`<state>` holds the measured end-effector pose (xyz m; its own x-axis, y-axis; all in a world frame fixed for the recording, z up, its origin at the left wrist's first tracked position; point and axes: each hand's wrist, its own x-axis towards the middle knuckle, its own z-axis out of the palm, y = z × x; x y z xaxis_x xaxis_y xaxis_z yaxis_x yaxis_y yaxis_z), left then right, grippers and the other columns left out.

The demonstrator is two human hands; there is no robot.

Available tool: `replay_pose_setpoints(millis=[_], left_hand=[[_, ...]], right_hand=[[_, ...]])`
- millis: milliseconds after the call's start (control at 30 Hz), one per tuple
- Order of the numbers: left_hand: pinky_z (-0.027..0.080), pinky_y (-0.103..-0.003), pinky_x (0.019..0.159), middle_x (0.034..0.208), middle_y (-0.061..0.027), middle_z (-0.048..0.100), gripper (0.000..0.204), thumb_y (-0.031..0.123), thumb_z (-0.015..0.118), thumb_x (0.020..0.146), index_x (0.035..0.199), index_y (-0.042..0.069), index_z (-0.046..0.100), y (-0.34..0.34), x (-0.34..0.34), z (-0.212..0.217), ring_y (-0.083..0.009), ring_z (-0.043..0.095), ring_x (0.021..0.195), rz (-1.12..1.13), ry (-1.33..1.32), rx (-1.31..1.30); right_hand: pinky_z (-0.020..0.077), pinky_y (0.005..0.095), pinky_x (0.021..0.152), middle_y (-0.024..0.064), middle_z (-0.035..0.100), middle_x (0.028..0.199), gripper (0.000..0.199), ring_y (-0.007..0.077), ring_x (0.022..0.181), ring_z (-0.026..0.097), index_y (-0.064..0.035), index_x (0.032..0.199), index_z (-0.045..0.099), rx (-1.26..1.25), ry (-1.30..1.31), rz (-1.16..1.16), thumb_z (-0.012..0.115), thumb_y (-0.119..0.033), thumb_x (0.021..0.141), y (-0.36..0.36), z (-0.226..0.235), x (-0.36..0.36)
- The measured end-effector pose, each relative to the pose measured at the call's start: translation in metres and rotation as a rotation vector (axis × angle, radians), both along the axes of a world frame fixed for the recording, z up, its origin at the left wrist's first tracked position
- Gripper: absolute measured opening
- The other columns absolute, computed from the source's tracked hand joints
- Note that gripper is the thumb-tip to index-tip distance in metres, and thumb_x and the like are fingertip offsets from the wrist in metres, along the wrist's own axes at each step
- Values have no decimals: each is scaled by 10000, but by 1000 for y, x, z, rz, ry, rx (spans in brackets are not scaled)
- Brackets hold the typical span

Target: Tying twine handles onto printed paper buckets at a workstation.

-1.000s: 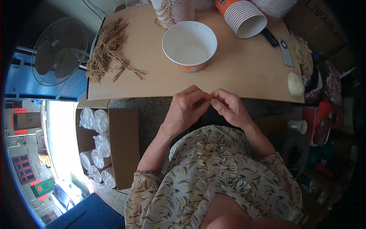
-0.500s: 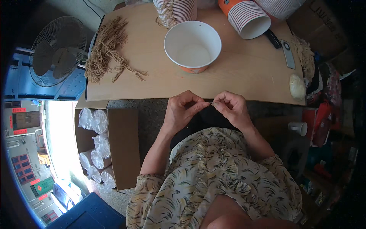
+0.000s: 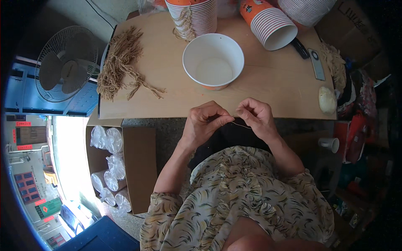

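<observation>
Holds L hand (image 3: 206, 122) & R hand (image 3: 258, 119) up front, v. close tog., tips almost meeting. Pinches w/ L fingers (image 3: 221, 111), thumb (image 3: 222, 121) pressed near pointer tip, rest curled in. Pinches w/ R fingers (image 3: 253, 104) too, a bit higher than L tips, others bent. Slants L forearm (image 3: 172, 167) up from lower L & R forearm (image 3: 286, 154) up from lower R, both leaning to the middle. Has wrists (image 3: 188, 143) nearly straight.
</observation>
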<state>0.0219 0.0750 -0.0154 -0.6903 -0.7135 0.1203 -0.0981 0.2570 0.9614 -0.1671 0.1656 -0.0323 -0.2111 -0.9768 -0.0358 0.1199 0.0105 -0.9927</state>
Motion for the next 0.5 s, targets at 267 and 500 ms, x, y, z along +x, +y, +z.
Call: replay_pose_setpoints(millis=[267,500], left_hand=[[498,-257,649,828,-28,656,127,126,781,858,857,12,725,-7,2,5,-91,602,728,-7,86,56],[561,-315,696,1067,-70,672,321,130,820,774,1073,72,717,-25,1,28,-191,657,800,176,-95,-384]], right_hand=[[322,175,501,-63,546,652,139,-12,581,442,9,937,690,-51,82,150,704,-129,930,-6,8,-9],[291,173,457,-55,544,657,70,-1,530,410,-21,906,658,-17,-72,8,682,-85,921,-13,18,-9]])
